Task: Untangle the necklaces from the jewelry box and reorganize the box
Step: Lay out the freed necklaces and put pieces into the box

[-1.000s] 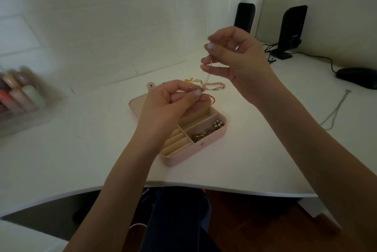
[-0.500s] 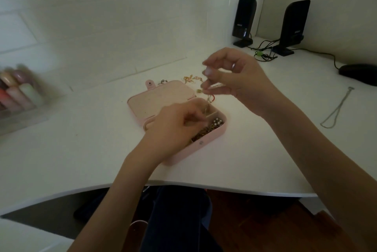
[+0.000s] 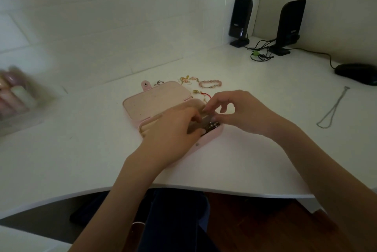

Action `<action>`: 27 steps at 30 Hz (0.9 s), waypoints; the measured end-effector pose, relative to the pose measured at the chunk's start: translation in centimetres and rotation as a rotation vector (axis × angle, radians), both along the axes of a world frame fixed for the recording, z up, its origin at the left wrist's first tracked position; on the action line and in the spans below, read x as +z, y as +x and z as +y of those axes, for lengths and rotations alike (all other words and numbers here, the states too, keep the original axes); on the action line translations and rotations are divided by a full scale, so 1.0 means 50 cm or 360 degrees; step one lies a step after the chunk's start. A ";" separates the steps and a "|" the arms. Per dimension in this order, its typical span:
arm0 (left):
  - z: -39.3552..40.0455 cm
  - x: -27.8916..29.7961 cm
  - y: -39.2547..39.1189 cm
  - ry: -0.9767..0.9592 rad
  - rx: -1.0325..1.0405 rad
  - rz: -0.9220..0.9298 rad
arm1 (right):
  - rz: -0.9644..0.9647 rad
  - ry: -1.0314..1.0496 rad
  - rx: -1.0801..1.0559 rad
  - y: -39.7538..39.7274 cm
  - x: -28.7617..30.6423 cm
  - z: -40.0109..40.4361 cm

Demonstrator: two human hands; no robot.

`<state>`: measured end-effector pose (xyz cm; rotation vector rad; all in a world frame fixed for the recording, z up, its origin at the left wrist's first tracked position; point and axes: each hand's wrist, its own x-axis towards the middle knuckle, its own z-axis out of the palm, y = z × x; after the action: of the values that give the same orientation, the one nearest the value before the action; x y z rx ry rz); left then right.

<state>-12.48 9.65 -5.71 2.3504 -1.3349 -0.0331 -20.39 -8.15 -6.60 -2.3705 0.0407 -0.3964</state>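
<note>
The pink jewelry box (image 3: 157, 98) lies open mid-desk, lid flat toward the wall. My left hand (image 3: 173, 129) reaches into its tray with fingers curled down over the compartments. My right hand (image 3: 240, 113) hovers at the tray's right end, thumb and fingers pinched together just above a dark beaded tangle (image 3: 214, 125). The thin necklace held between both hands is too fine to make out here. A pink bead bracelet (image 3: 211, 84), gold-green pieces (image 3: 186, 79) and a red cord (image 3: 205, 95) lie behind the box. A silver chain (image 3: 332, 109) lies stretched out at the right.
Two black speakers (image 3: 240, 19) (image 3: 290, 25) with tangled cables (image 3: 260, 54) stand at the back right, and a black mouse (image 3: 357, 73) sits at the far right. A blurred clear organizer with bottles (image 3: 14, 96) is at the left. The desk's curved front edge (image 3: 224, 189) is near my lap.
Both hands came down from above the desk to the box. My right hand lowered from head height to the tray's right end, and my left hand went into the tray.
</note>
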 end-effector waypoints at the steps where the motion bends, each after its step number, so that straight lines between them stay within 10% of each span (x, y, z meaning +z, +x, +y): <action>1: 0.000 -0.001 -0.002 0.0003 0.0003 -0.0003 | -0.0006 0.0001 -0.0010 -0.003 0.003 -0.001; 9: -0.075 -0.012 -0.022 -0.0327 -0.0190 -0.0006 | -0.0127 -0.0400 -0.0869 -0.082 0.011 -0.155; 13: -0.163 -0.039 -0.077 -0.0439 -0.0403 -0.0046 | 0.0278 -0.0575 -0.1429 -0.148 -0.027 -0.304; 19: -0.295 -0.084 -0.150 -0.0274 -0.0853 -0.0064 | 0.0731 -0.0646 -0.1750 -0.208 -0.071 -0.447; 27: -0.379 -0.109 -0.207 0.0008 -0.0966 -0.0006 | 0.0416 -0.0539 -0.1956 -0.199 -0.078 -0.435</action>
<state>-22.83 -9.31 -11.16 1.8615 -1.9950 -0.2123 -30.35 -29.90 -10.52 -2.4282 1.6982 -0.6672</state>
